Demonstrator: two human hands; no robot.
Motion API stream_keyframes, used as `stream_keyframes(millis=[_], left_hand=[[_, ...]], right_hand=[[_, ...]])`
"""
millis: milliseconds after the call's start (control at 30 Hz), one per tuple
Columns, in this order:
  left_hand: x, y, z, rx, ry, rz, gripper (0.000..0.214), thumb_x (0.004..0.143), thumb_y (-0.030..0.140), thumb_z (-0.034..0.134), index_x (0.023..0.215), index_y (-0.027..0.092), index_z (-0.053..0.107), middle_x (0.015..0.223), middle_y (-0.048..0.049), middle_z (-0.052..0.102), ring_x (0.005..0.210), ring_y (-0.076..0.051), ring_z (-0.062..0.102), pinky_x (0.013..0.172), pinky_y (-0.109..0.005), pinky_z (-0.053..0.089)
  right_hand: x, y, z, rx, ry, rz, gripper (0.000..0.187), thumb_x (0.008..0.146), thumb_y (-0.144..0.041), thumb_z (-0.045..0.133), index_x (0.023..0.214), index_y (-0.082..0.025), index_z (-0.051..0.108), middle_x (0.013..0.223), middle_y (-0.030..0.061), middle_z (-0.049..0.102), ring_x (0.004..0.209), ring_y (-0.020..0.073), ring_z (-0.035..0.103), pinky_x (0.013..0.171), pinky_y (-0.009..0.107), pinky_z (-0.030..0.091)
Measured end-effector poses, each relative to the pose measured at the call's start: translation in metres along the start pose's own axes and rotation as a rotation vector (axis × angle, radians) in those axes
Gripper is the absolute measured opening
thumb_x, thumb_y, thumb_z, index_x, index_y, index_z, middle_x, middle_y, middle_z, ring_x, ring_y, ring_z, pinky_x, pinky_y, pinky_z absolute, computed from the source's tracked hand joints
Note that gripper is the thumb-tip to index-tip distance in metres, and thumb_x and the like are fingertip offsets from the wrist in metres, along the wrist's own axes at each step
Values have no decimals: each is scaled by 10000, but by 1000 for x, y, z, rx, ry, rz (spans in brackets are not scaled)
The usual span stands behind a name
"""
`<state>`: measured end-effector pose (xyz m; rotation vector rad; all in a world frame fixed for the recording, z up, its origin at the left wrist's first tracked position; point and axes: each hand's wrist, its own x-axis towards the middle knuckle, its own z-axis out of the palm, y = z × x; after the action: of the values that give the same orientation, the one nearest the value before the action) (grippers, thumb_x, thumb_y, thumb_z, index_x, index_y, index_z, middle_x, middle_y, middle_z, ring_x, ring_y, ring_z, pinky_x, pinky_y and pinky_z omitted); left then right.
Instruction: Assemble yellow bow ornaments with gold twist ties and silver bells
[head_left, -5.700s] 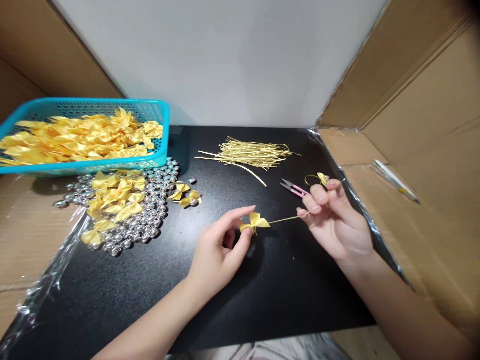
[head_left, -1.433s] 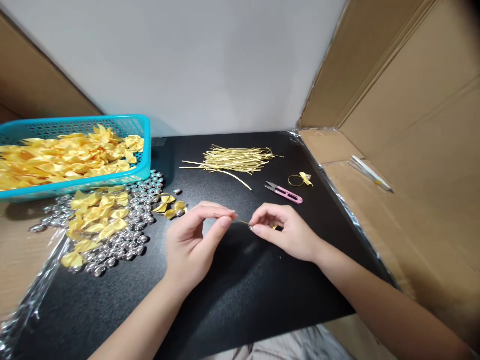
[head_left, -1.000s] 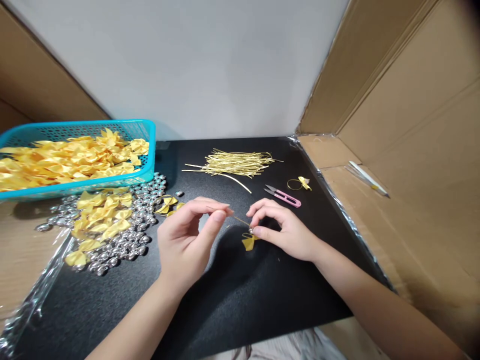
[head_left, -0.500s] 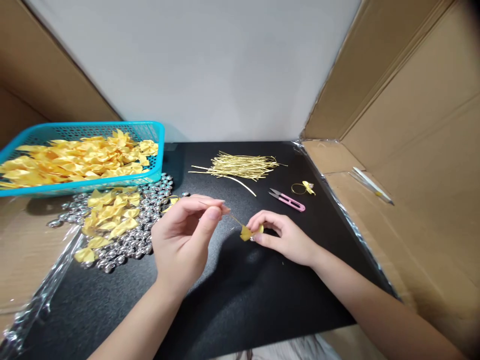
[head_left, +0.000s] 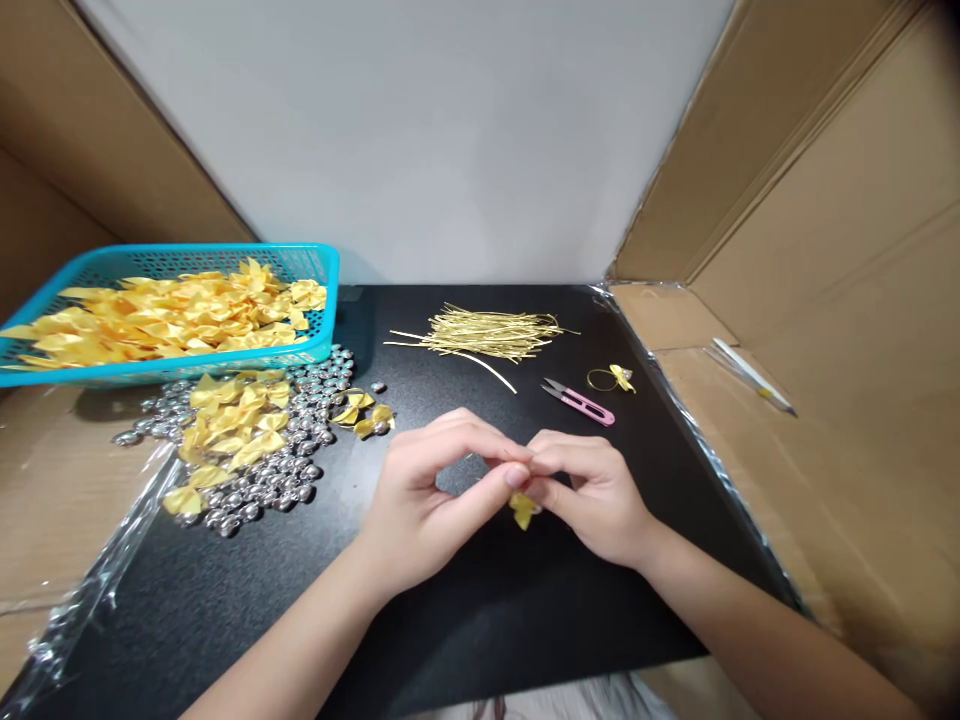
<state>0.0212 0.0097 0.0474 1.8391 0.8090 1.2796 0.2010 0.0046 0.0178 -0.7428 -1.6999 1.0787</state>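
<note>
Above the black tabletop my left hand [head_left: 450,500] and my right hand [head_left: 592,490] meet fingertip to fingertip. Both are closed in a pinch around a small yellow ribbon bow [head_left: 523,510], which pokes out below the fingers. A bit of silver shows beside it. The gold cord held by the left fingers is now mostly hidden. Beyond the hands lie a bundle of gold cords [head_left: 491,332], a pair of pink thread snips [head_left: 579,402] and a bow with a gold cord loop [head_left: 621,377].
A turquoise basket [head_left: 330,300] heaped with yellow bows stands at the back left. Before it spread silver bells [head_left: 259,497] with more bows [head_left: 236,420] on top. Two or so bows [head_left: 364,412] lie closer in. A white cutter [head_left: 750,375] rests on the cardboard at right.
My left hand has moved right and down to meet my right hand. The cord that stretched between them is now covered, and the bow hangs lower beneath the fingers.
</note>
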Motion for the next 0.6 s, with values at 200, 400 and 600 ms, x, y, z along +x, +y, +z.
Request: stream_keyframes(millis=[200,400,600], left_hand=[[3,1,1,47,-28,45,137,810,134,713,865,249,763,844,-21,752,793,-169,672,758,-304,513],[4,-1,-2,144,-51,27,211,782,219,738,988,263,749,1034,-60,708,949,-217,634,834,-328,495],[-3,-18,-2,137,-291,-655,303,860,413,565,691,175,645,594,-24,631,521,-160,595,470,-240,433]], right_hand=[[-2,-4,-3,163,-8,153,130,892,-306,643,840,-220,725,752,23,724,693,169,679,663,310,548],[-1,-7,-4,224,13,220,167,854,-341,686,785,-195,726,659,23,708,623,160,674,651,305,561],[-1,-6,-6,420,92,276,128,809,-326,740,811,-198,739,612,0,672,553,129,630,534,264,526]])
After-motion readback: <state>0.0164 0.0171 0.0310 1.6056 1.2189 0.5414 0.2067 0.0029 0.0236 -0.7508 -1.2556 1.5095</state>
